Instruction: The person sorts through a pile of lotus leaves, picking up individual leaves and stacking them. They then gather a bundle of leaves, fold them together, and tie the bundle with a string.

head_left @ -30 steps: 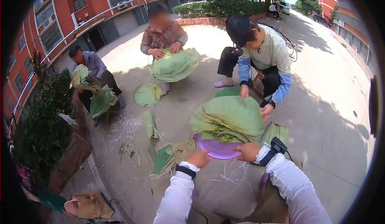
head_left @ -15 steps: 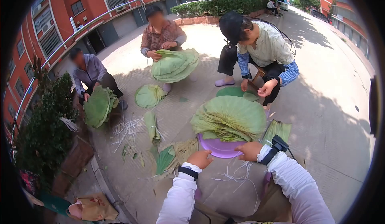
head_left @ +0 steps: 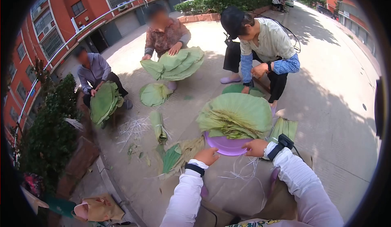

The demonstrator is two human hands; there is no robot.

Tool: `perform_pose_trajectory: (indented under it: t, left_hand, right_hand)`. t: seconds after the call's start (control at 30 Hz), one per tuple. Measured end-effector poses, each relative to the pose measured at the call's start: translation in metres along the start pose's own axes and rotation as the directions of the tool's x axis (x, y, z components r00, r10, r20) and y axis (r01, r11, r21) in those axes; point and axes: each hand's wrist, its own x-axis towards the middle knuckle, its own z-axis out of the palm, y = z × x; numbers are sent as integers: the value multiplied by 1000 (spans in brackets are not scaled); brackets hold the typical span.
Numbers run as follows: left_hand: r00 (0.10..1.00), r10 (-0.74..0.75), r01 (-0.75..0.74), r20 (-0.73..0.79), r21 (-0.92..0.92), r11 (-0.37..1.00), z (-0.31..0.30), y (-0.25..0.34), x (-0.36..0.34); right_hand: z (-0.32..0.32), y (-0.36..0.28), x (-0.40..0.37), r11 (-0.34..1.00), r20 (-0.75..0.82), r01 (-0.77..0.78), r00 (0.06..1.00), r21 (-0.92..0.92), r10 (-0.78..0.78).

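Observation:
A purple plastic basin [head_left: 226, 146] lies in front of me, its far part covered by a thick stack of pale green lotus leaves [head_left: 238, 112]. My left hand [head_left: 207, 156] is at the near left edge of the basin, its fingers closed on the rim. On the near right edge, my right hand [head_left: 255, 147] grips the rim between thumb and fingers. White strings [head_left: 244, 173] lie on the ground beneath my hands. To the left are a tied roll of leaves [head_left: 158, 126] and a darker green folded leaf [head_left: 172, 158].
Across from me a person in a black cap [head_left: 266, 48] bends over flat leaves. Two other people, one in a checked shirt [head_left: 166, 36] and one in a purple jacket [head_left: 94, 70], hold leaf stacks. A paper bag [head_left: 99, 208] stands at lower left, near the kerb [head_left: 110, 182].
My hands stay at the basin's rim. The capped person's hand has come up from the leaves and the other reaches down. The person in the checked shirt has spread their leaves to the left.

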Motion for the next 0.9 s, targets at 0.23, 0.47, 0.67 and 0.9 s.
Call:
perform_pose_trajectory:
  t: [0.23, 0.47, 0.67, 0.9]
  left_hand:
    - [886, -17, -106, -463, -238, 966, 4, -18, -10]
    - [574, -85, -631, -814, -506, 588, -137, 40, -156]
    - [-203, 743, -901, -637, 418, 112, -234, 171, -327]
    - [-189, 913, -885, -362, 465, 1, -205, 242, -308]
  right_hand:
    - [62, -68, -78, 975, -216, -88, 967, 203, 132]
    - [171, -111, -185, 954, 233, -199, 961, 226, 145]
    - [176, -86, -163, 953, 28, -199, 980, 230, 198]
    - [194, -96, -155, 964, 208, -133, 975, 232, 85]
